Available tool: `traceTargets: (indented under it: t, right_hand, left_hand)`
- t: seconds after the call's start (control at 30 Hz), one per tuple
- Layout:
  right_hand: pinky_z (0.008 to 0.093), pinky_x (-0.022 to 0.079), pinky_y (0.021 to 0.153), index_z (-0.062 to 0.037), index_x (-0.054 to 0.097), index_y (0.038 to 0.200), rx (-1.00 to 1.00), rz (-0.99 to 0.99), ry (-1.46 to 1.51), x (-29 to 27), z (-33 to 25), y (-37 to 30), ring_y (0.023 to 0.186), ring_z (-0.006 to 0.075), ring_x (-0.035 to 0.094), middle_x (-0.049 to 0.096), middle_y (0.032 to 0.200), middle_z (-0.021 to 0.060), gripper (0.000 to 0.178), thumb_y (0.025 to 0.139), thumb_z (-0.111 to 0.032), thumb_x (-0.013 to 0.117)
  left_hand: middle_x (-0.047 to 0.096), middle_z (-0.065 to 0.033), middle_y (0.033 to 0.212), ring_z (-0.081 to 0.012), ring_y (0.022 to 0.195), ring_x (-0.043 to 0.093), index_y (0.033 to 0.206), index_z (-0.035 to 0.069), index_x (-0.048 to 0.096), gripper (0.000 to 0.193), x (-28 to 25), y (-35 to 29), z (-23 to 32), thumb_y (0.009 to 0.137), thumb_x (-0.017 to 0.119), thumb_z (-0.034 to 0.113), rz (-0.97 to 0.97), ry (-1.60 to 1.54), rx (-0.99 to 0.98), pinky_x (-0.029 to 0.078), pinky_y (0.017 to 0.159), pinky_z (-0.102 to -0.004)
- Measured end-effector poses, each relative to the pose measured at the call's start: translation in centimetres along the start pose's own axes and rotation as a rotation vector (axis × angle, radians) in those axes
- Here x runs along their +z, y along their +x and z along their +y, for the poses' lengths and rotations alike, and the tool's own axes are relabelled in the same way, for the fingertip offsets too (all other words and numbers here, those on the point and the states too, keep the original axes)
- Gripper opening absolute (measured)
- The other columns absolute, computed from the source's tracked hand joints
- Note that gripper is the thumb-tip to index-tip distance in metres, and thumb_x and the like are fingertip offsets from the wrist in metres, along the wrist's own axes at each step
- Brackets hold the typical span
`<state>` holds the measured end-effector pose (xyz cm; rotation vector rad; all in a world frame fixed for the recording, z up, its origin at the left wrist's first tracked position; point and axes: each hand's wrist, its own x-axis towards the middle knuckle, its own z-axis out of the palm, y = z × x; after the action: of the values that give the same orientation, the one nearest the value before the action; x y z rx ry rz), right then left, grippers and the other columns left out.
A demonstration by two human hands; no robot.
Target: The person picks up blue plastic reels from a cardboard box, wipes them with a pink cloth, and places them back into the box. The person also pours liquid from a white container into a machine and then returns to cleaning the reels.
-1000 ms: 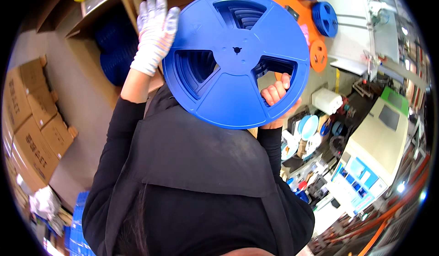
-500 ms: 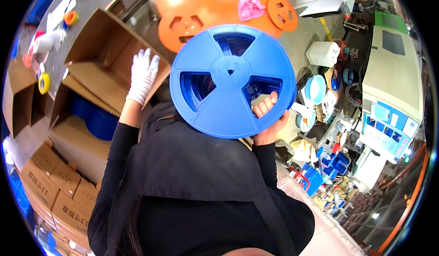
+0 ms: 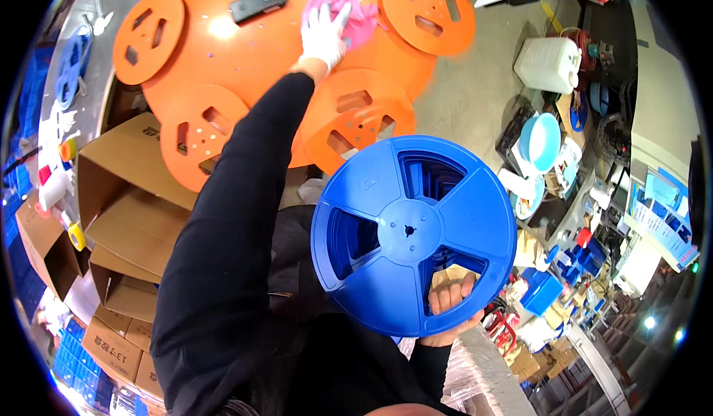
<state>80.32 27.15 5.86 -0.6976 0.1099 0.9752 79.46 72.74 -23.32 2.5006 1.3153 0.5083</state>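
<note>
My right hand (image 3: 451, 294), bare, is closed on a stack of blue plastic reels (image 3: 375, 290). Its fingers curl through a cut-out near the rim, and the top reel faces up. My left hand (image 3: 324, 37), in a white glove, stretches forward onto a crumpled pink cloth (image 3: 363, 26), fingers spread over it. The cloth lies on a large orange turntable (image 3: 252, 59) with smaller orange discs (image 3: 427, 7) around its rim. A black rectangular device (image 3: 258, 4) sits left of the cloth.
Open cardboard boxes (image 3: 130, 163) stand at the left, beside a grey bench (image 3: 100, 15) with tape rolls. Closed cartons (image 3: 111, 353) are stacked at lower left. At the right are a white jerrycan (image 3: 548, 65), a light-blue basin (image 3: 541, 143) and a blue bin (image 3: 541, 290).
My left hand has gone from beside the cardboard box forward to the pink cloth. The view has shifted toward the turntable; my right hand still holds the blue reels.
</note>
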Motion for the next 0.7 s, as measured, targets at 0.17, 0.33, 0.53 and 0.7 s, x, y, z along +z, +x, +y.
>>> traceTargets:
  t: [0.17, 0.33, 0.53, 0.7]
  right_hand:
    - [0.0301, 0.033, 0.056, -0.0106, 0.042, 0.096, -0.022, 0.088, 0.126, -0.5, 0.1, 1.5, 0.056, 0.0113, 0.037, 0.038, 0.066, -0.0014, 0.032, 0.083, -0.028, 0.066]
    - [0.0262, 0.035, 0.052, -0.0105, 0.039, 0.093, -0.037, -0.01, 0.126, 0.4, 0.2, 3.6, 0.052, 0.0099, 0.036, 0.038, 0.063, -0.0015, 0.036, 0.087, -0.033, 0.066]
    - [0.029, 0.039, 0.054, -0.01, 0.043, 0.093, 0.135, -0.235, 0.255, 3.2, 3.4, 4.0, 0.053, 0.0107, 0.042, 0.043, 0.064, -0.0023, 0.036, 0.089, -0.039, 0.065]
    - [0.029, 0.04, 0.054, -0.0105, 0.049, 0.093, 0.292, -0.369, 0.259, 5.7, 7.1, 1.5, 0.056, 0.0119, 0.047, 0.048, 0.065, -0.002, 0.033, 0.088, -0.04, 0.064]
  left_hand:
    - [0.064, -0.0185, 0.11, -0.0326, 0.101, 0.062, 0.125, 0.008, 0.054, 0.044, -2.5, 3.5, 0.4, 0.081, 0.055, 0.004, -0.154, -0.799, -0.077, 0.051, 0.086, -0.0418]
    - [0.055, -0.0064, 0.125, -0.0171, 0.114, 0.052, 0.13, 0.002, 0.045, 0.043, -15.7, -4.0, 0.1, 0.087, 0.042, 0.001, -0.157, -1.221, -0.162, 0.045, 0.09, -0.0285]
    - [0.057, -0.0165, 0.121, -0.0325, 0.112, 0.057, 0.12, 0.008, 0.058, 0.04, -27.7, -17.5, 7.7, 0.08, 0.058, 0.004, -0.301, -0.765, 0.267, 0.047, 0.093, -0.0405]
    - [0.056, -0.0159, 0.123, -0.0338, 0.118, 0.053, 0.122, 0.009, 0.057, 0.049, -33.6, -23.6, 8.8, 0.073, 0.058, 0.002, -0.355, -0.85, 0.518, 0.043, 0.099, -0.0433]
